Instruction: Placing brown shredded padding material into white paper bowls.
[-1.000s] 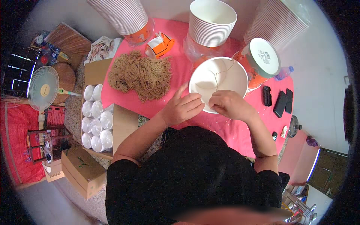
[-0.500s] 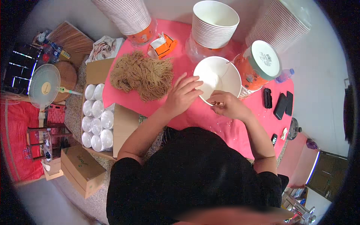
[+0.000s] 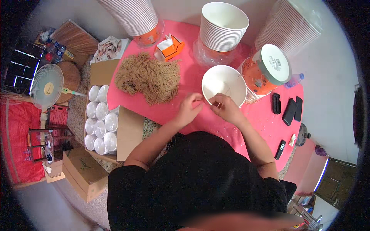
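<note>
A white paper bucket (image 3: pixel 218 80) stands on the pink-covered table in front of me, its open mouth up. Inside it a thin cord (image 3: pixel 228 90) runs from the right side of the wall toward my right hand. My right hand (image 3: pixel 227 111) is closed in a pinch at the near rim, apparently on that cord; the fingers partly hide it. Beside the rim, to the left, my left hand (image 3: pixel 189 110) has bent fingers, apart, with nothing visible in them. A tangled bundle of tan cords (image 3: pixel 148 79) lies to the left on the table.
Stacks of white paper buckets (image 3: pixel 224 29) stand at the back. An orange printed bucket (image 3: pixel 257 75) is upside down at right, near black phones (image 3: pixel 289 111). An orange tissue pack (image 3: pixel 171 49) lies behind the cords. Left of the table, a carton (image 3: pixel 131 133) holds clear plastic containers.
My left hand has drawn back from the bucket's left rim toward me, its spread fingers now bent. My right hand stays at the near rim, slightly higher and tilted. The view has shifted a little.
</note>
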{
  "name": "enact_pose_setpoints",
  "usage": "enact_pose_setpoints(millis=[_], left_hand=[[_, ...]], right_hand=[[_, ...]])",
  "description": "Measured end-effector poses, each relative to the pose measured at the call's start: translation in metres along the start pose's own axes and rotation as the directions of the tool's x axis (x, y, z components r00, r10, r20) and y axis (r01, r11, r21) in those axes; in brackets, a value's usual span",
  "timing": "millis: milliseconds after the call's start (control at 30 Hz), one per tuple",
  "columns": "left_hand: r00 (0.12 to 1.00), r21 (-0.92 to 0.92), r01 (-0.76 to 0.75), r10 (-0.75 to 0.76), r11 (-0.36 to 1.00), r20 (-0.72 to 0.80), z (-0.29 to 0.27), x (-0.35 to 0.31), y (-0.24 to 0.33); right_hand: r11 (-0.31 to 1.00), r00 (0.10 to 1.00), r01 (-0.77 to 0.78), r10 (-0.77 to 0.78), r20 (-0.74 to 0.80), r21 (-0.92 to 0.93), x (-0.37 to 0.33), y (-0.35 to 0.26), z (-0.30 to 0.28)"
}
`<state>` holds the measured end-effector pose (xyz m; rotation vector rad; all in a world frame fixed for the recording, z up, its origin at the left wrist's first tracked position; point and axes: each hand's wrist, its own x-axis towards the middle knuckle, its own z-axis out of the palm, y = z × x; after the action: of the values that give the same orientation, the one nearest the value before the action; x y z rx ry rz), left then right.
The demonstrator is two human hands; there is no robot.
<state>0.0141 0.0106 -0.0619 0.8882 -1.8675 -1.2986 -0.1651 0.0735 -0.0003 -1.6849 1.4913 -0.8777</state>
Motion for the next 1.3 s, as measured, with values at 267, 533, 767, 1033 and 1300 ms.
enact_pose_setpoints(millis=[267,533,767,1033,1300], left_hand=[[0.999,0.127,-0.024,0.027,0.992,-0.022,0.005,0.000,-0.005],[0.878,-0.628,0.344,-0.476,0.698,-0.047,-0.024,-0.003,-0.012],[0.863,-0.909,0.230,-0.505,0.347,0.026,-0.050,0.026,0.005],[0.953,-0.282,0.290,-0.248,0.914,0.174,-0.025,0.026,0.031],[0.910,-0.138,0.243,-0.176,0.960,0.375,-0.020,0.024,0.041]], right_hand=[[1.000,1.000,-0.015,0.015,-0.021,0.019,0.003,0.005,0.013],[0.979,0.959,-0.153,0.180,0.217,-0.133,0.011,0.007,0.001],[0.929,0.946,-0.125,0.218,0.241,-0.349,0.018,-0.001,-0.027],[0.969,0.992,0.116,-0.103,0.071,-0.217,0.025,-0.034,-0.033],[0.991,0.993,0.113,-0.115,-0.021,-0.065,0.040,-0.016,-0.015]])
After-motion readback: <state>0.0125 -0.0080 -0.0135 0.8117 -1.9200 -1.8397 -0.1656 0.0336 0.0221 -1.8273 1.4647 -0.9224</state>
